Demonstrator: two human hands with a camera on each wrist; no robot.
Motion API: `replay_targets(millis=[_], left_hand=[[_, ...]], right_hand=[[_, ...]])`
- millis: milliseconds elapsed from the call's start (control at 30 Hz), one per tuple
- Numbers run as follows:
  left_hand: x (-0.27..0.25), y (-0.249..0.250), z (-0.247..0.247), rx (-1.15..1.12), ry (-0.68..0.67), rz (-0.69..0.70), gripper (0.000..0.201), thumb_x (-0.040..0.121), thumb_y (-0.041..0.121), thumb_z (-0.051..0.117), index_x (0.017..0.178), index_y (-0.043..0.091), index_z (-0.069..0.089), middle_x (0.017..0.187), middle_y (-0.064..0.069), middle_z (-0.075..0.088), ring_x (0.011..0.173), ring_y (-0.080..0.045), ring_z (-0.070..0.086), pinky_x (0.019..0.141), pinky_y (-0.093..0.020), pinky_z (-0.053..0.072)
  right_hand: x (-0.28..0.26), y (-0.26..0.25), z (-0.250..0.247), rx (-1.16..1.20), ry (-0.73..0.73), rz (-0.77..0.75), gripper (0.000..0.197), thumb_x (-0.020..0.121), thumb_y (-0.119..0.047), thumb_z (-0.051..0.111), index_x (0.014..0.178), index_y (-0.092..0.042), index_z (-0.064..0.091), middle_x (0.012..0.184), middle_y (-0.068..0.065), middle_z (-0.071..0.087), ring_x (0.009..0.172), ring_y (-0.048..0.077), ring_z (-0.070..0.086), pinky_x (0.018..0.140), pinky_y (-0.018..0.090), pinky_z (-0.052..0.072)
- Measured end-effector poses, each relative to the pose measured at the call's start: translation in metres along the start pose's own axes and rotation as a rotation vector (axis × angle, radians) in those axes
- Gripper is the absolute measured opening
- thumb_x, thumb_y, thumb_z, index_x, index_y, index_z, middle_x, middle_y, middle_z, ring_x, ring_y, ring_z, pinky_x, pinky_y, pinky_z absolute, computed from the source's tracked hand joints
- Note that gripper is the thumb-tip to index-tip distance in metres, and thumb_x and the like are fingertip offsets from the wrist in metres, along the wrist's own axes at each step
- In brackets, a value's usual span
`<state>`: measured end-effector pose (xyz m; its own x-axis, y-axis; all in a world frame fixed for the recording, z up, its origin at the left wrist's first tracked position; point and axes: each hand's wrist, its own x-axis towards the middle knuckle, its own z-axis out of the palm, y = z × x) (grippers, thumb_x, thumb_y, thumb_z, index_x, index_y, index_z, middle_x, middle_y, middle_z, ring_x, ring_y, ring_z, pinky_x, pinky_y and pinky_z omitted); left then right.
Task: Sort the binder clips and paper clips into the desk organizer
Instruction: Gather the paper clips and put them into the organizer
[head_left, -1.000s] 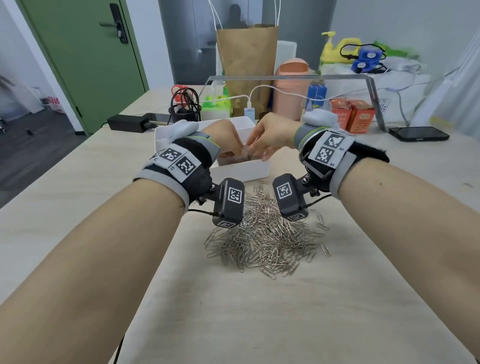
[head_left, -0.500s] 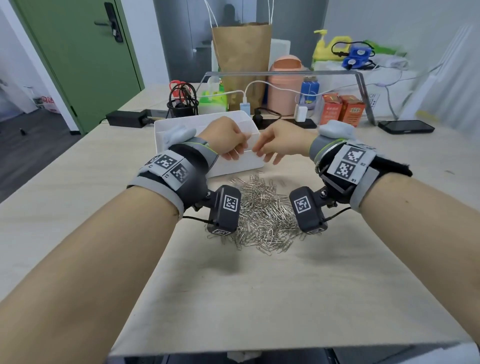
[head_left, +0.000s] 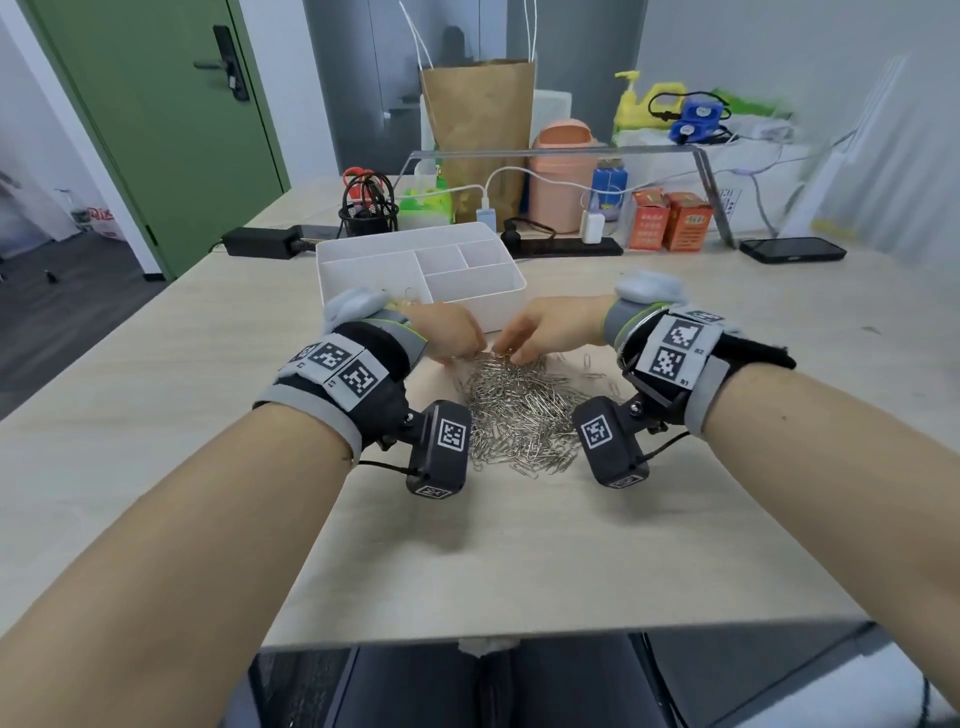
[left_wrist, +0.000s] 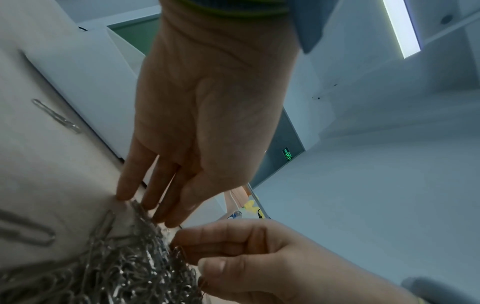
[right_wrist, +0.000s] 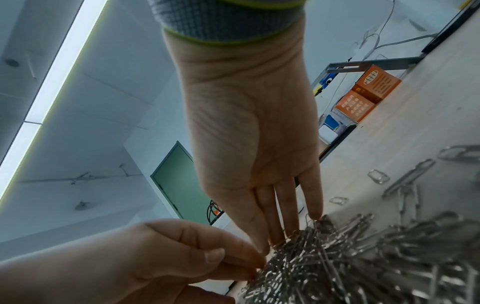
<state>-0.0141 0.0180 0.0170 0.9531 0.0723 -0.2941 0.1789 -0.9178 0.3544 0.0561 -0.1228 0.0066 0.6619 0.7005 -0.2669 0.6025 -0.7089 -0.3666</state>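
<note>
A pile of silver paper clips (head_left: 524, 410) lies on the wooden table just in front of the white desk organizer (head_left: 498, 306). A few clips (head_left: 410, 297) show in its big left compartment. My left hand (head_left: 475, 353) and right hand (head_left: 511, 354) meet at the pile's far edge, fingertips down on the clips. In the left wrist view the left hand (left_wrist: 155, 209) has straight fingers touching the pile (left_wrist: 116, 267). The right wrist view shows the right hand (right_wrist: 288, 232) the same way, tips in the pile (right_wrist: 363, 257). I see no binder clips.
Stray clips (head_left: 589, 361) lie right of the pile. Behind the organizer stand a mesh pen cup (head_left: 369, 213), a black power adapter (head_left: 260, 241), orange boxes (head_left: 670, 221), a phone (head_left: 792, 249) and a metal riser (head_left: 545, 152). The table's near edge (head_left: 519, 631) is close to me.
Both hands have come back from over the organizer and dropped down onto the far edge of the paper clip pile. The head view has tilted lower.
</note>
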Motion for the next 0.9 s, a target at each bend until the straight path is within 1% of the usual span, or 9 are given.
replay_targets(millis=[67, 133, 200, 367, 500, 567, 667, 800, 900], left_hand=[[-0.01, 0.004, -0.001, -0.057, -0.011, -0.003, 0.036, 0.097, 0.003, 0.041, 0.128, 0.008, 0.059, 0.135, -0.008, 0.056, 0.125, -0.021, 0.052, 0.091, -0.028, 0.048], [-0.02, 0.004, -0.007, 0.001, 0.005, -0.017, 0.038, 0.098, 0.005, 0.038, 0.128, 0.011, 0.059, 0.138, -0.005, 0.053, 0.128, -0.021, 0.048, 0.1, -0.028, 0.04], [-0.027, -0.004, -0.01, 0.086, 0.074, -0.052, 0.037, 0.098, 0.01, 0.038, 0.13, 0.009, 0.058, 0.139, -0.004, 0.052, 0.129, -0.024, 0.046, 0.107, -0.031, 0.033], [-0.04, -0.025, -0.013, 0.124, 0.149, -0.197, 0.036, 0.098, 0.011, 0.04, 0.13, -0.002, 0.053, 0.135, -0.02, 0.054, 0.119, -0.032, 0.055, 0.095, -0.037, 0.044], [-0.045, -0.028, -0.007, 0.068, 0.087, -0.208, 0.035, 0.098, 0.01, 0.044, 0.129, -0.003, 0.053, 0.132, -0.019, 0.057, 0.09, -0.02, 0.051, 0.08, -0.029, 0.044], [-0.039, -0.022, 0.003, 0.071, 0.064, -0.18, 0.03, 0.099, 0.013, 0.042, 0.119, -0.002, 0.058, 0.125, -0.018, 0.06, 0.089, -0.02, 0.052, 0.084, -0.031, 0.047], [-0.038, -0.006, 0.015, 0.093, 0.07, -0.126, 0.034, 0.102, 0.026, 0.037, 0.087, 0.003, 0.058, 0.105, -0.012, 0.059, 0.09, -0.026, 0.056, 0.083, -0.032, 0.047], [-0.037, -0.003, 0.017, 0.098, 0.018, -0.075, 0.05, 0.096, 0.045, 0.045, 0.123, 0.006, 0.058, 0.125, -0.009, 0.058, 0.11, -0.025, 0.06, 0.095, -0.034, 0.052], [-0.043, -0.008, 0.012, 0.127, -0.002, -0.056, 0.067, 0.082, 0.055, 0.063, 0.127, 0.006, 0.057, 0.122, -0.004, 0.059, 0.1, -0.019, 0.062, 0.086, -0.031, 0.057]], right_hand=[[-0.009, -0.003, 0.0, 0.034, 0.018, -0.021, 0.035, 0.088, -0.012, 0.062, 0.123, -0.015, 0.062, 0.122, 0.004, 0.064, 0.108, 0.017, 0.058, 0.103, 0.031, 0.043], [-0.017, -0.004, -0.002, 0.055, 0.085, -0.033, 0.035, 0.088, -0.007, 0.06, 0.123, -0.012, 0.063, 0.122, 0.005, 0.064, 0.104, 0.012, 0.056, 0.092, 0.019, 0.044], [-0.024, -0.003, -0.004, 0.103, 0.185, -0.011, 0.035, 0.089, -0.002, 0.056, 0.123, -0.009, 0.062, 0.125, 0.008, 0.063, 0.102, 0.009, 0.052, 0.083, 0.016, 0.039], [-0.038, 0.009, 0.002, 0.089, 0.201, 0.188, 0.039, 0.093, -0.014, 0.054, 0.131, -0.007, 0.055, 0.135, 0.009, 0.055, 0.125, 0.024, 0.05, 0.104, 0.027, 0.034], [-0.04, 0.017, 0.012, 0.01, 0.107, 0.31, 0.05, 0.097, -0.041, 0.043, 0.132, -0.006, 0.052, 0.138, 0.009, 0.051, 0.126, 0.028, 0.048, 0.111, 0.04, 0.032], [-0.04, 0.017, 0.016, 0.057, 0.134, 0.312, 0.054, 0.095, -0.047, 0.043, 0.131, -0.008, 0.054, 0.138, 0.008, 0.052, 0.125, 0.028, 0.049, 0.112, 0.042, 0.032], [-0.04, 0.011, 0.025, 0.177, 0.129, 0.224, 0.049, 0.094, -0.043, 0.048, 0.127, -0.008, 0.057, 0.131, 0.009, 0.058, 0.119, 0.027, 0.054, 0.109, 0.042, 0.037], [-0.052, 0.005, 0.024, 0.167, 0.169, 0.168, 0.05, 0.091, -0.037, 0.057, 0.132, -0.008, 0.053, 0.131, 0.008, 0.057, 0.118, 0.024, 0.055, 0.105, 0.035, 0.041], [-0.065, 0.011, 0.015, 0.118, 0.236, 0.218, 0.059, 0.082, -0.036, 0.07, 0.129, -0.004, 0.053, 0.125, 0.013, 0.06, 0.102, 0.025, 0.063, 0.089, 0.035, 0.053]])
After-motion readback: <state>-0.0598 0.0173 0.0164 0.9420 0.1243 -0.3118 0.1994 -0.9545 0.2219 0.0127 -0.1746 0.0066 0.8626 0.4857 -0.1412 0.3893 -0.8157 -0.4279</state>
